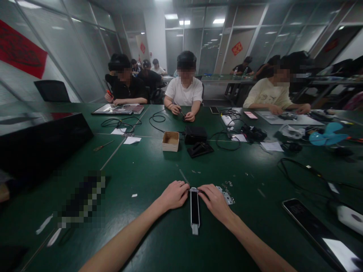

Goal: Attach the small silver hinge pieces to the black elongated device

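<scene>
A narrow black-and-white device (194, 210) lies lengthwise on the green table (147, 226) in front of me. My left hand (173, 195) rests at its far end from the left, fingers curled and pinching at the tip. My right hand (214, 200) meets it from the right, fingers bent down onto the same end. Small metal parts and washers (227, 190) lie scattered just right of my right hand. A thin metal tool (183, 176) lies just beyond my left hand.
A small cardboard box (170, 141) and black devices (195, 134) sit mid-table amid cables. A phone (320, 230) lies at right, a black monitor (42, 139) at left, a screwdriver (102, 146) beyond. Three people sit working at the far side.
</scene>
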### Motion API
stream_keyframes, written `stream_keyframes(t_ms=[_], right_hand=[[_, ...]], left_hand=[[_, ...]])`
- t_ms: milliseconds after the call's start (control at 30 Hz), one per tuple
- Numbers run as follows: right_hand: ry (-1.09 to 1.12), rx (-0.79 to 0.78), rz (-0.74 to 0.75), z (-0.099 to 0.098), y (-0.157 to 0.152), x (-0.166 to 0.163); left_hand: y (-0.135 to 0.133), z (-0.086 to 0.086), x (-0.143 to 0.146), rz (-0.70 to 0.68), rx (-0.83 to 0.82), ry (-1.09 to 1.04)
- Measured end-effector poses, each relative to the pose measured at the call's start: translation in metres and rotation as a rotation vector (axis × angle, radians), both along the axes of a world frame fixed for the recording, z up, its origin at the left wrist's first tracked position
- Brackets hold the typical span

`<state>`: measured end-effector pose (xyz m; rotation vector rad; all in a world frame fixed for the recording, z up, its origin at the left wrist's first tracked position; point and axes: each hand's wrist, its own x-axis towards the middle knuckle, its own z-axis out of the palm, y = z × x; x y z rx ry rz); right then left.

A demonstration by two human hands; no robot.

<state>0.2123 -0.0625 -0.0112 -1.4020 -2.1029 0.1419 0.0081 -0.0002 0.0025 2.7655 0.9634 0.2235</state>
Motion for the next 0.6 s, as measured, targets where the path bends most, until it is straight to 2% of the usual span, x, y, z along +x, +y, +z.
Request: stream_keyframes(t_ms=[233, 400, 500, 600], right_hand=[[-0.015, -0.013, 0.001, -0.003, 0.0, 0.0], [-0.05, 0.047, -0.012, 0.0, 0.0, 0.003], [-0.062, 0.089, -0.063, 0.008, 0.004, 0.021], [-0.08, 0.105, -0.162, 0.015, 0.008, 0.054]], left_hand=[[0.0, 0.0, 0.0, -0.004, 0.003, -0.005], [0.0, 0.0, 0.0, 0.001, 0.006, 0.009], [0.001, 0.0, -0.001, -0.002, -0.01, -0.011], [0.001, 0.0, -0.001, -0.006, -0.034, -0.031]])
